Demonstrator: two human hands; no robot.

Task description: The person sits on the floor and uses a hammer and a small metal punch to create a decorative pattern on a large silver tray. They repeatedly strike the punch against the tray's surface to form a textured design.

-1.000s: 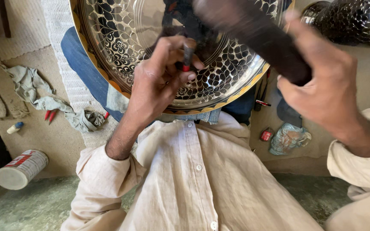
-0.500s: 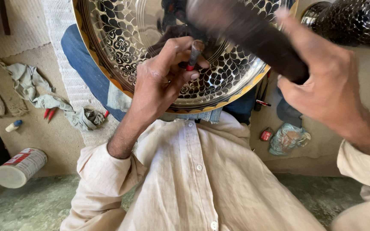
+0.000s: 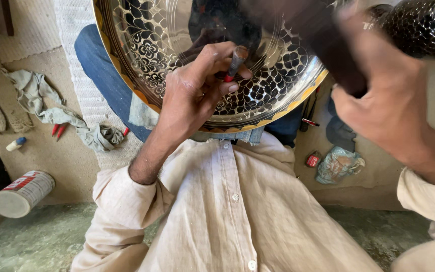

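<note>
A large round metal plate point(image 3: 142, 55) with an engraved floral pattern and a gold rim rests on my lap. My left hand point(image 3: 195, 93) rests on the plate and pinches a short metal chisel point(image 3: 236, 59) upright against its surface. My right hand point(image 3: 378, 100) is raised to the right, gripping the dark wooden handle of a hammer point(image 3: 323, 40), which is blurred and crosses above the plate.
A second engraved metal vessel point(image 3: 424, 27) stands at the top right. On the floor at left lie a crumpled grey rag point(image 3: 51, 108), small red tools point(image 3: 59, 130), a small bottle point(image 3: 16, 144) and a white tin point(image 3: 22, 194). A crumpled wrapper point(image 3: 338, 163) lies at right.
My right hand with the hammer has lifted slightly up and to the right. My left hand keeps the chisel on the plate, shifted a little.
</note>
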